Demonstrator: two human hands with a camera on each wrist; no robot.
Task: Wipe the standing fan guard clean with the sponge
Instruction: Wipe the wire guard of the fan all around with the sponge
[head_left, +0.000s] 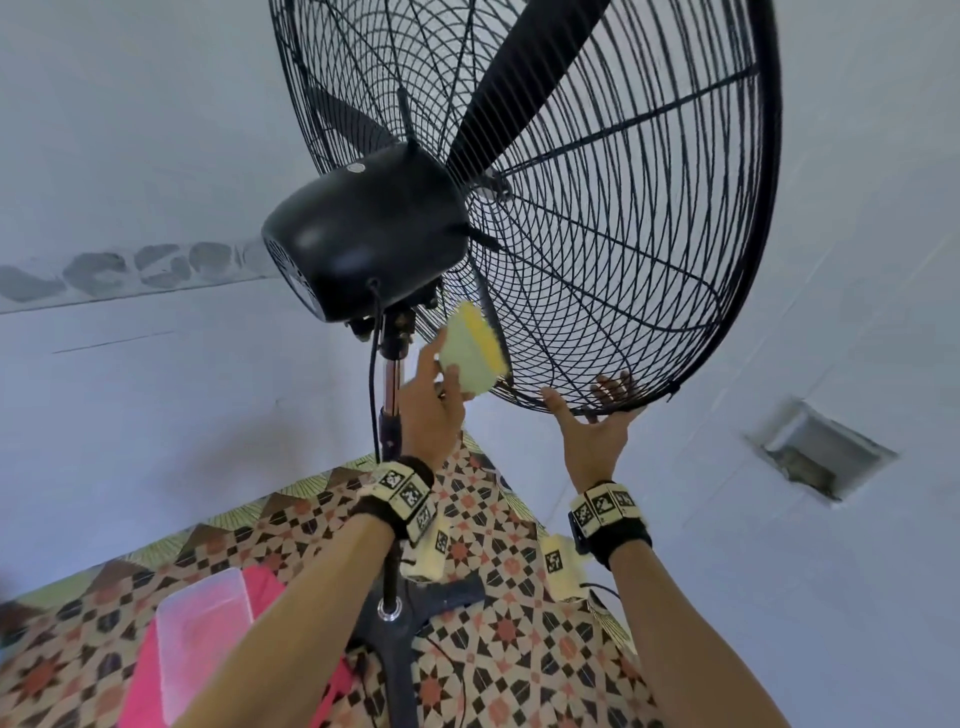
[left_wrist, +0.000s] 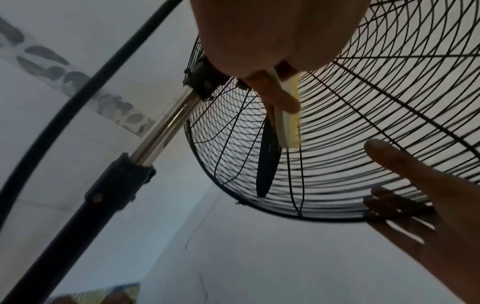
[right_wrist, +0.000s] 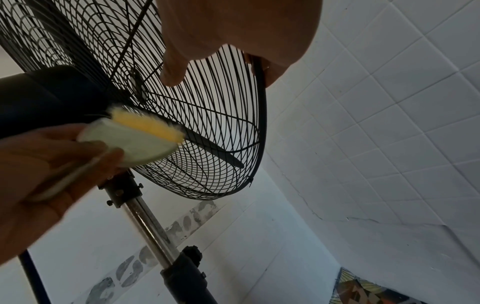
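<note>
Your left hand (head_left: 434, 405) grips the sponge (head_left: 475, 351), thumb and fingers curled round its pale green scouring side, with the yellow foam side pressed against the wires of the fan guard (head_left: 613, 208). The sponge sits low on the rear half of the guard, just beside the black motor housing (head_left: 363, 234) and above the chrome pole (head_left: 393, 364) of the stand. From your right wrist, the yellow foam lies flat on the wires close to the housing, blurred at its edges.

Your right hand (head_left: 592, 431) is clamped on the bottom of the guard's outer rim (head_left: 748, 291): the palm cups the rim from below, the fingers (head_left: 615, 387) curl over it onto the far side and show through the wires, and the thumb (head_left: 553, 402) rests against the near side. It is set well to the right of the sponge along the same lower arc.

The guard tilts above you, with a black blade (head_left: 524, 83) visible inside it. A black power cable (head_left: 373, 374) hangs from the housing down beside the pole. Below, the stand's dark base (head_left: 395, 634) rests on a patterned tile floor (head_left: 493, 582), where a clear plastic container (head_left: 202, 644) lies on something bright pink (head_left: 140, 686). Behind the fan are white tiled walls (head_left: 156, 130), and a recessed opening (head_left: 821, 452) sits in the right-hand one.
</note>
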